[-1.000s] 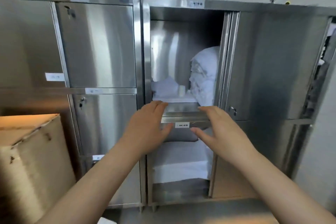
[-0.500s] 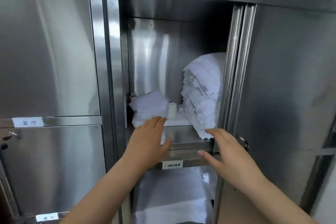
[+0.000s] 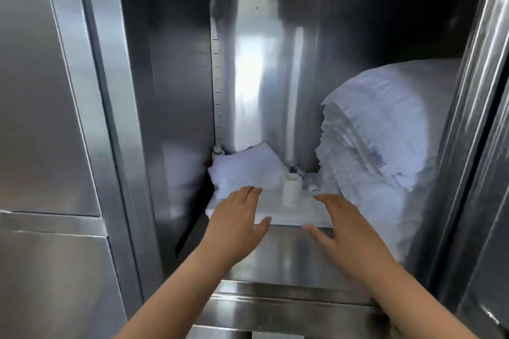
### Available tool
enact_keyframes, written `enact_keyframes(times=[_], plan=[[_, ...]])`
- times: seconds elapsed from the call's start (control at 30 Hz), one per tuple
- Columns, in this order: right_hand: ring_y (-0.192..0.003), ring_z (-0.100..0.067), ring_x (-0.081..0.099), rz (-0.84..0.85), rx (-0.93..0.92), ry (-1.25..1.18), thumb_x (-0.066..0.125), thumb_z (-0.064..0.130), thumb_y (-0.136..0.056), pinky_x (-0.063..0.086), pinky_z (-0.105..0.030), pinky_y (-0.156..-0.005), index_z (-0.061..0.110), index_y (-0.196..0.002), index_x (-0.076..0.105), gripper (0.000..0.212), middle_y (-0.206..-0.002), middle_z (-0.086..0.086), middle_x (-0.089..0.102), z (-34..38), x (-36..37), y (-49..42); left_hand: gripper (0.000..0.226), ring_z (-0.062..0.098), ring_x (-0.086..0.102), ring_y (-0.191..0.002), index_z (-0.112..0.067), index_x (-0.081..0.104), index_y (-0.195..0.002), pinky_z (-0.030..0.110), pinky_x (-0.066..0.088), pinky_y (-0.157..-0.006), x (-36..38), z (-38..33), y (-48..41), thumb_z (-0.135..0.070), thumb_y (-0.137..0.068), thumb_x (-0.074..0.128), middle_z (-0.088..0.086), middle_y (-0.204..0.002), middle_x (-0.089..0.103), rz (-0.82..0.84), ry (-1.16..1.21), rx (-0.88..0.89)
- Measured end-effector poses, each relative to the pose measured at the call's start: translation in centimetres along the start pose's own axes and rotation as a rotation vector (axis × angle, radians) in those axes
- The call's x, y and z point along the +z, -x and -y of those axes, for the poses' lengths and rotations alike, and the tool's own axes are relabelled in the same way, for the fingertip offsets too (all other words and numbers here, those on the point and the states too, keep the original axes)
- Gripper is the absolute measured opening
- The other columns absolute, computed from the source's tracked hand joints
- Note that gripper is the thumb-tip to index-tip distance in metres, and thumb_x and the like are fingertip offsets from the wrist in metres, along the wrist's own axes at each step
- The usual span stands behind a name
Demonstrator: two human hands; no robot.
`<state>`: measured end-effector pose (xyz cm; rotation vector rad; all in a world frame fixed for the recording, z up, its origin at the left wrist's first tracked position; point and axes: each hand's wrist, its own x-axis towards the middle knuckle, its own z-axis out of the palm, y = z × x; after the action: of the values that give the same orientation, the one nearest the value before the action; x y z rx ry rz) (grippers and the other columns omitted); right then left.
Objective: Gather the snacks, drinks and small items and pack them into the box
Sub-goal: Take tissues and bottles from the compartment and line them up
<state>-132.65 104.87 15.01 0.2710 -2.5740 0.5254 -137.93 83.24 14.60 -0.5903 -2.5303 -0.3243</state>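
A small white bottle (image 3: pixel 290 190) stands upright on folded white cloth (image 3: pixel 242 173) inside an open steel cabinet compartment. Behind it lies something small and clear (image 3: pixel 296 169), too blurred to identify, and a small white item (image 3: pixel 313 188) sits to its right. My left hand (image 3: pixel 237 224) reaches in with straight fingers, just left of the bottle and short of it. Open and spread, my right hand (image 3: pixel 344 231) hovers just right of the bottle. Neither hand touches anything. No box is in view.
A big stack of folded white linen (image 3: pixel 385 146) fills the compartment's right side. The bare steel shelf (image 3: pixel 286 253) lies under my hands. Shut steel doors (image 3: pixel 41 91) stand at left, and the slid-aside door (image 3: pixel 484 118) frames the right.
The view has closed in on the open compartment. Both hands moved forward from the shelf's front edge into the compartment, toward the white bottle.
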Motion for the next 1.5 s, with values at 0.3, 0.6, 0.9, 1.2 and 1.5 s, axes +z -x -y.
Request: enact_keyframes(times=[0.3,0.6,0.9,1.2,1.5], plan=[[-0.127,-0.006,0.03,-0.013,-0.065,-0.064,0.054,0.05,-0.086,0.03,-0.017,-0.091,0.025,-0.135,0.038,0.057,-0.14,0.012,0.033,-5.2,9.3,-12.1,0.06,0.015,0.036,-0.13,-0.019,0.027,-0.144,0.026,0.032,-0.103,6.7,6.8,-9.0,-0.048,-0.093,0.04,-0.004,-0.147,0.033,-0.001,-0.064,-0.137],[-0.143,-0.027,0.012,-0.062,0.048,0.133,0.054,0.049,-0.088,0.015,-0.04,-0.116,0.02,-0.141,0.039,0.062,-0.154,-0.009,0.022,-8.8,17.0,-22.3,0.05,0.016,0.042,-0.123,-0.017,0.036,-0.139,0.03,0.036,-0.099,12.6,13.2,-19.9,-0.038,-0.093,0.044,-0.001,-0.139,0.043,-0.063,-0.058,-0.254],[-0.078,-0.026,0.066,-0.137,0.09,0.197,0.077,0.03,-0.073,0.053,-0.038,-0.068,0.017,-0.092,0.071,0.023,-0.09,-0.005,0.071,-10.9,21.7,-25.8,0.043,0.013,0.044,-0.123,-0.017,0.04,-0.138,0.026,0.028,-0.103,21.3,17.4,-24.1,-0.03,-0.097,0.033,0.0,-0.136,0.049,-0.031,-0.081,-0.403],[-0.045,-0.017,0.046,-0.153,0.084,0.229,0.083,0.02,-0.063,0.026,-0.022,-0.052,0.021,-0.056,0.061,0.023,-0.049,0.004,0.056,-11.3,21.9,-26.3,0.036,0.02,0.046,-0.118,-0.017,0.053,-0.124,0.033,0.034,-0.1,21.2,21.1,-27.3,-0.026,-0.094,0.038,0.003,-0.13,0.053,-0.069,-0.111,-0.379],[-0.048,-0.017,0.05,-0.216,0.076,0.121,0.08,0.018,-0.067,0.042,-0.028,-0.053,0.015,-0.065,0.068,0.013,-0.054,0.0,0.061,-11.4,22.0,-26.1,0.044,0.033,0.038,-0.124,-0.009,0.035,-0.137,0.04,0.035,-0.099,19.8,24.1,-31.9,-0.013,-0.094,0.038,0.015,-0.143,0.03,0.25,-0.269,-0.542]])
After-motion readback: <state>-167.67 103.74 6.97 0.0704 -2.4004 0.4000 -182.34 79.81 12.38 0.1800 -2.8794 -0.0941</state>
